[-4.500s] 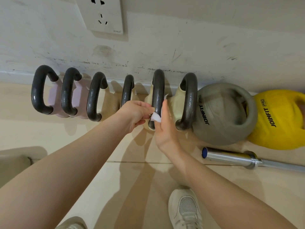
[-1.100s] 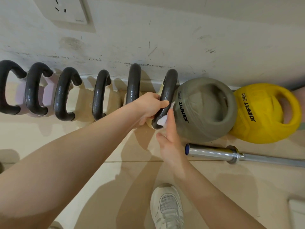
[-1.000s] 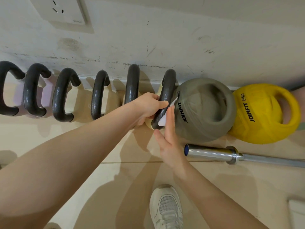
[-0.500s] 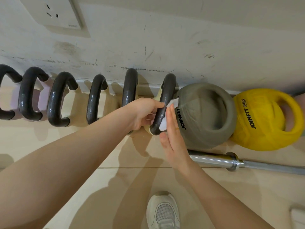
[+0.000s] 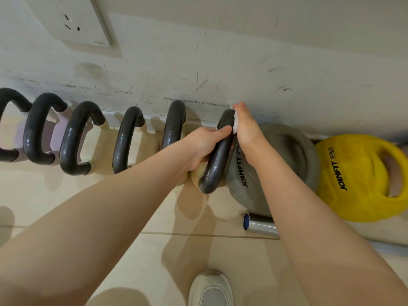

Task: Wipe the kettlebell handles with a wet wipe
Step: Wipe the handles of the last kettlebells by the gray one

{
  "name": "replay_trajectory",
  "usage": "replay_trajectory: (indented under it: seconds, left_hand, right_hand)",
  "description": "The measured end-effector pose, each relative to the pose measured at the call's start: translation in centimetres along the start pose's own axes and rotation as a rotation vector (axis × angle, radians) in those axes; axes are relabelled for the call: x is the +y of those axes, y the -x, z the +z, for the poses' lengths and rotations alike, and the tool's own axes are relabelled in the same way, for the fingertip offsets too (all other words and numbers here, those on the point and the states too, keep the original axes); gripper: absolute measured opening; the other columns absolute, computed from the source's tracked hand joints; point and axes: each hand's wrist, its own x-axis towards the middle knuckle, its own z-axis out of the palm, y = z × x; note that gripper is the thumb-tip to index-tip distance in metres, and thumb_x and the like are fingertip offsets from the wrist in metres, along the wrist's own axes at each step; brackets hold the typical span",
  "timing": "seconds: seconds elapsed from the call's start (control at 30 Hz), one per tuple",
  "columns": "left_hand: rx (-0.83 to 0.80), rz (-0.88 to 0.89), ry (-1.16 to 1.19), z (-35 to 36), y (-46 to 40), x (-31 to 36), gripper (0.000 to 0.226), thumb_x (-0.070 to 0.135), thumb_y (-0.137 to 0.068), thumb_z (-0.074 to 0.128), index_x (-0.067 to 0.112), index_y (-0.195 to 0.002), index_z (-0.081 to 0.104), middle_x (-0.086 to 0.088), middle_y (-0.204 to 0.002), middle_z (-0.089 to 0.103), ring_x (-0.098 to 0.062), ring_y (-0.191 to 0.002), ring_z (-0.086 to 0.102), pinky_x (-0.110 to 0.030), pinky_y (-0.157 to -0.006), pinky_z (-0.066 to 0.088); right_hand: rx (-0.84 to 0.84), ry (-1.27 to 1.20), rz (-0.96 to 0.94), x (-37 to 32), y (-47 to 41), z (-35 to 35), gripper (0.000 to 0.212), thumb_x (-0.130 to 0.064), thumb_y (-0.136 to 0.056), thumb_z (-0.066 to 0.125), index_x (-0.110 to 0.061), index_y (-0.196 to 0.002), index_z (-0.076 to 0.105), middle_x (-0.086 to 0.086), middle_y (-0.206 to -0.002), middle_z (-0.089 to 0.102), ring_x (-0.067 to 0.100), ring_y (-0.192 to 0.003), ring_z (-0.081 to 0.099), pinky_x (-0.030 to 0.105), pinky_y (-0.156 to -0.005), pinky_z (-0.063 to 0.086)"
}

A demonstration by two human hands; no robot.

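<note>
Several kettlebells stand in a row along the wall, each with a dark curved handle. My left hand (image 5: 204,146) grips the rightmost dark handle (image 5: 217,164) around its middle. My right hand (image 5: 245,129) presses a white wet wipe (image 5: 235,123) against the far, upper part of that same handle, near the wall. Only a small strip of the wipe shows between my fingers and the handle. The neighbouring handle (image 5: 173,127) stands free just to the left.
A grey JOINFIT kettlebell (image 5: 293,155) and a yellow one (image 5: 353,175) sit to the right. A steel barbell end (image 5: 260,225) lies on the tiled floor in front of them. My white shoe (image 5: 210,289) is below. A wall socket (image 5: 68,18) is at upper left.
My right hand slid the wipe from the near lower part of the handle up to its far top by the wall. My left hand kept its grip on the handle.
</note>
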Motion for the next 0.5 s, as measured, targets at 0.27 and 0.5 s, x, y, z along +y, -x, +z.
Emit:
replay_trajectory:
  seconds: [0.27,0.5]
  left_hand:
    - [-0.061,-0.017,0.039,-1.8,1.6,-1.5,0.038,0.031,-0.091,0.054,0.0,-0.112,0.063,-0.011,-0.097,0.068,-0.019,-0.084,0.066,-0.022,-0.065,0.055]
    - [-0.047,-0.018,0.03,-1.6,1.8,-1.7,0.035,0.033,-0.09,0.055,0.005,-0.109,0.065,-0.008,-0.094,0.069,-0.019,-0.084,0.066,-0.026,-0.073,0.054]
  right_hand:
    - [0.026,-0.138,0.098,0.3,-0.1,1.9,0.06,-0.057,-0.094,0.018,-0.02,-0.133,0.045,0.007,-0.135,0.05,0.023,-0.122,0.049,0.042,-0.107,0.037]
    - [0.001,0.087,-0.021,-0.3,-1.0,0.7,0.056,-0.05,-0.098,0.015,-0.019,-0.093,0.061,0.004,-0.101,0.061,0.018,-0.095,0.056,0.03,-0.081,0.046]
